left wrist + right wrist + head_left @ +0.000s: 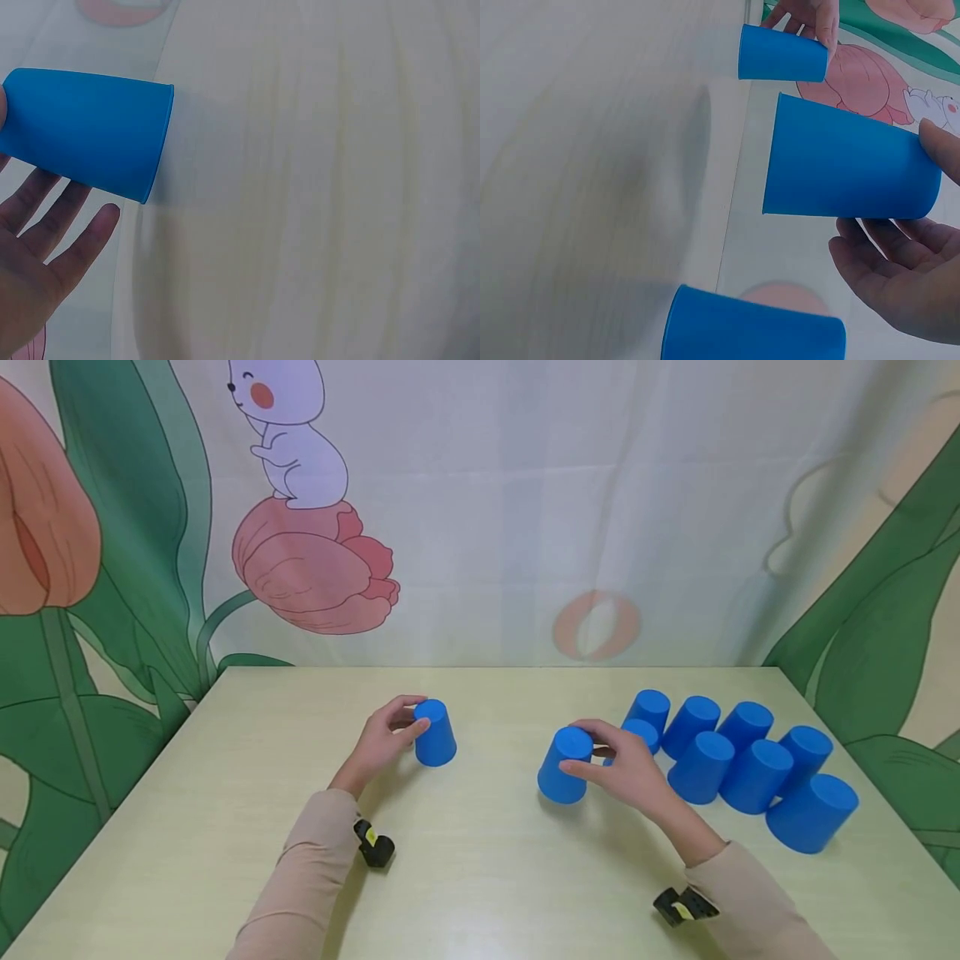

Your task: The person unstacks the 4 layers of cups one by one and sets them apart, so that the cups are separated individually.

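Note:
Left of the table's middle, my left hand point(380, 742) pinches an upside-down blue cup point(437, 737) near its narrow base, with the thumb on the near side. In the left wrist view that cup point(86, 131) points its wide rim toward the tabletop, and the lower fingers spread beneath it. My right hand point(628, 767) grips a second upside-down blue cup point(564, 770) by its upper part. The right wrist view shows this cup point(847, 161) between thumb and fingers, its rim close over the table, with a shadow beside it.
Several more upside-down blue cups point(757, 775) stand grouped on the right of the pale table point(480, 877), some partly hidden behind my right hand. A printed curtain point(480, 527) hangs behind the table's far edge. Small black devices point(375, 847) sit at both wrists.

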`<state>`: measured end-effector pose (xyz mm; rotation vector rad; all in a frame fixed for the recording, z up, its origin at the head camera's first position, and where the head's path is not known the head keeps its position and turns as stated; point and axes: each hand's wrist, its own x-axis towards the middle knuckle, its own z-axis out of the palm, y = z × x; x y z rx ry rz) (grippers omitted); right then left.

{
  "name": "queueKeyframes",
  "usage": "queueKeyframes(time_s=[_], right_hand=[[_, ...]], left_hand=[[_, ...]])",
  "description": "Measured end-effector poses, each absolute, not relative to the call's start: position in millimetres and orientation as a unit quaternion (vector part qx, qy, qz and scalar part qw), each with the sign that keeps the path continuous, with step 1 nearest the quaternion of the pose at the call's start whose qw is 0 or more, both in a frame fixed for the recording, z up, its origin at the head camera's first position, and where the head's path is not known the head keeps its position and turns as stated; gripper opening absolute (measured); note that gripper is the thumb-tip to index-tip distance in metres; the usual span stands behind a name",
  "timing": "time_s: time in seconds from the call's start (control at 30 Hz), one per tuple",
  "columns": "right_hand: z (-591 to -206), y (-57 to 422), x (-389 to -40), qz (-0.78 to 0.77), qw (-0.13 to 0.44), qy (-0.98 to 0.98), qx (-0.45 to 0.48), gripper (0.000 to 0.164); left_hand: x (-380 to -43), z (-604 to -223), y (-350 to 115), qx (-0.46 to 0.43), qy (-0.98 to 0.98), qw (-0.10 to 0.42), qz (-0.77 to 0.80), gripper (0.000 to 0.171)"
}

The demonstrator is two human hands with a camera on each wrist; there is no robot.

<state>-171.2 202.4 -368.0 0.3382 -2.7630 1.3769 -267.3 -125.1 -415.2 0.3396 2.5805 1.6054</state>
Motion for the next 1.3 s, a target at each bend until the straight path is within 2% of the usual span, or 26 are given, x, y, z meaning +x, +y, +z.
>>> queueKeyframes(time_s=[0.8, 0.87, 1.3], right_hand=[[-368.9, 264.5, -135.3, 0.407, 0.014, -0.911, 0.062, 0.061], [-368.6, 270.3, -132.4, 0.407, 0.017, -0.911, 0.062, 0.062], [-366.7, 302.7, -116.8, 0.379, 0.019, -0.924, 0.047, 0.062]], left_hand=[[-259.8, -403.4, -122.3, 0.114, 0.844, 0.047, 0.522, 0.046], [-266.7, -413.5, -124.6, 0.114, 0.844, 0.043, 0.522, 0.046], [-266.8, -414.1, -125.4, 0.114, 0.845, 0.038, 0.521, 0.046]])
